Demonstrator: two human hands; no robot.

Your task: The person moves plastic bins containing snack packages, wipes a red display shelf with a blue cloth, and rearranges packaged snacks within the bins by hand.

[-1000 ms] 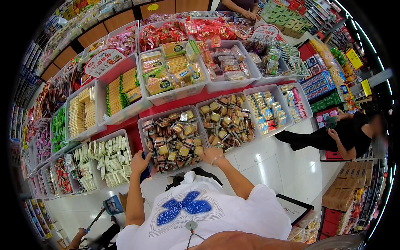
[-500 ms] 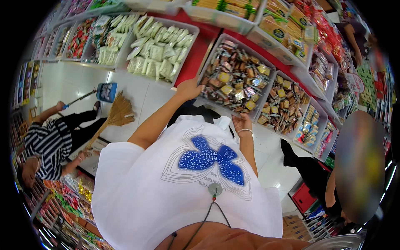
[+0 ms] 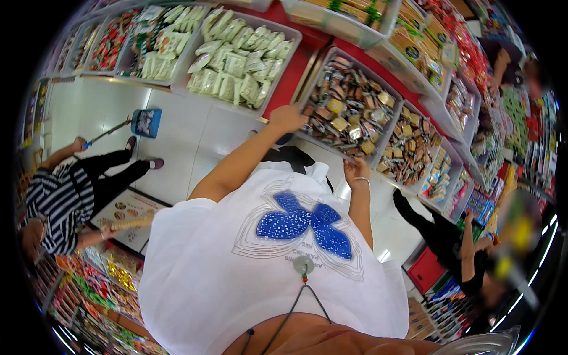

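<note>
A grey plastic bin [image 3: 324, 145] full of small wrapped snacks [image 3: 349, 112], brown, gold and silver, stands in front of me at the display's near edge. My left hand [image 3: 288, 118] is closed on the bin's left rim near its front corner. At the bin's near right corner, my right hand [image 3: 357, 170] holds the edge, with the fingertips partly hidden against the wall. Directly right of it sits a similar bin of small brown and gold packets [image 3: 408, 145].
To the left, a bin holds pale green packets [image 3: 236, 56]. Long boxes of snacks [image 3: 414, 47] line the upper tier. On the left, a person in a striped shirt [image 3: 59, 192] holds a blue dustpan [image 3: 146, 123]. Another person in black [image 3: 435, 231] stands at right.
The bin and both my hands appear slightly farther right in view, along with the shelves. The person at left has shifted, and the broom's bristles no longer show.
</note>
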